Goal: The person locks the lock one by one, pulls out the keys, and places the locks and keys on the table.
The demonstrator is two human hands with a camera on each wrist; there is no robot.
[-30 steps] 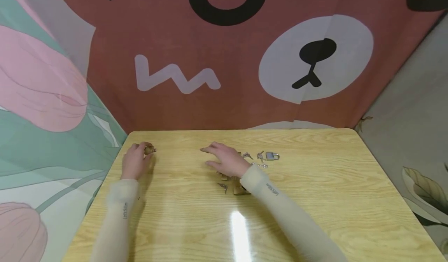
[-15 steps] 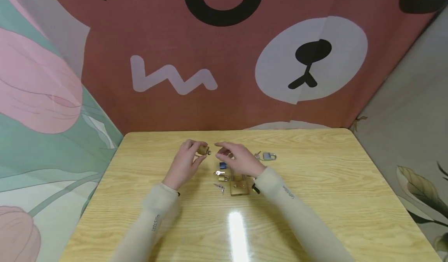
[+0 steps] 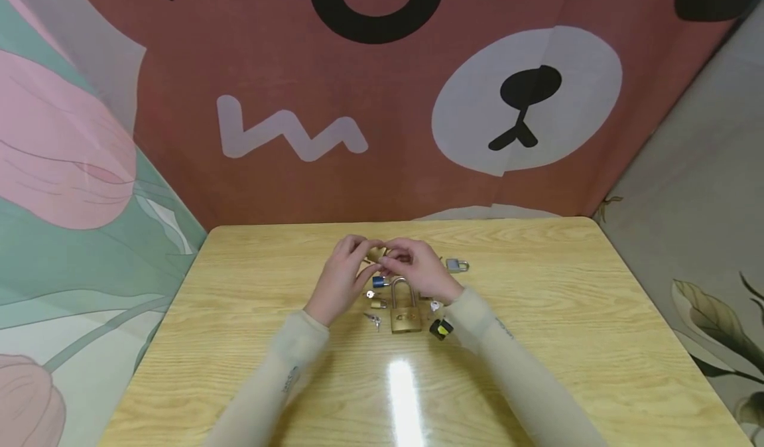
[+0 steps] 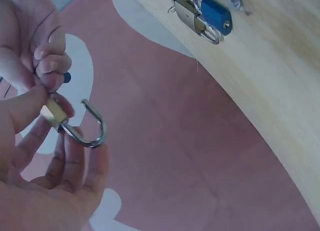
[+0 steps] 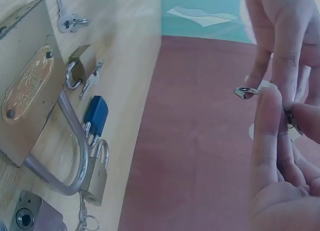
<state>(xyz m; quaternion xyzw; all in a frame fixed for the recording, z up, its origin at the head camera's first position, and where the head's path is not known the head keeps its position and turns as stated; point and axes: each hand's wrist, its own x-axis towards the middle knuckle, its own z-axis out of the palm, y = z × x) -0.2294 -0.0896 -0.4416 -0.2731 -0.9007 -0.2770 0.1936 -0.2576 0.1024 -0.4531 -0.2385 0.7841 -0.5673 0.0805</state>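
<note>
Both hands meet above the far middle of the table. My left hand (image 3: 343, 278) holds a small brass padlock (image 4: 55, 112) between thumb and fingers. Its curved shackle (image 4: 102, 126) is swung out, with one end free of the body. Fingertips of my right hand (image 3: 422, 273) pinch a small metal piece (image 5: 293, 122) at the padlock's other end, looking like a key mostly covered by the fingers. Below the hands stands the large brass padlock (image 3: 406, 321) with its tall shackle.
Around the large padlock lie a blue padlock (image 3: 379, 281), a small brass padlock (image 3: 379, 304), a black-and-yellow padlock (image 3: 442, 329) and keys (image 3: 375, 321). A grey padlock (image 3: 457, 265) is at the right. A printed cloth (image 3: 286, 188) hangs behind the wooden table (image 3: 537, 314).
My left hand has brought the brass padlock from the table's far left to the middle. My right hand has moved slightly right, and its fingertips have closed in on the padlock.
</note>
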